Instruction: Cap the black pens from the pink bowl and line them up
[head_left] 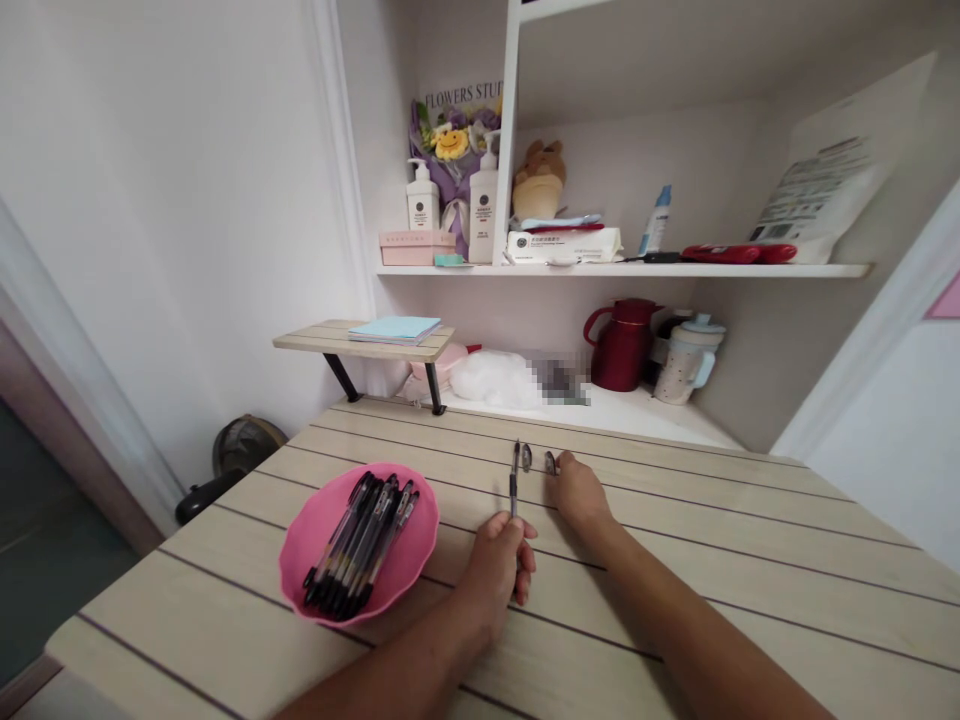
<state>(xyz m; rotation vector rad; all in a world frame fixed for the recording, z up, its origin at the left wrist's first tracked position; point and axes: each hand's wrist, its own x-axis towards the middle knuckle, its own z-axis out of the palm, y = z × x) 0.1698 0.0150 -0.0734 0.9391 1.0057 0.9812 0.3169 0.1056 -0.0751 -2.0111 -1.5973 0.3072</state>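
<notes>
My left hand is closed round the lower part of a pen, whose bare tip points away from me over the desk. Just right of that tip lies a small dark pen cap. My right hand is closed, its fingertips pinching a second pen cap at the desk top. To the left of my hands, a pink scalloped bowl holds a bundle of capped black pens.
The slatted desk backs onto a shelf unit. A small raised stand carries a blue notebook. Behind the desk are a white plastic bag, a red jug and a tumbler. Bottles line the shelf above.
</notes>
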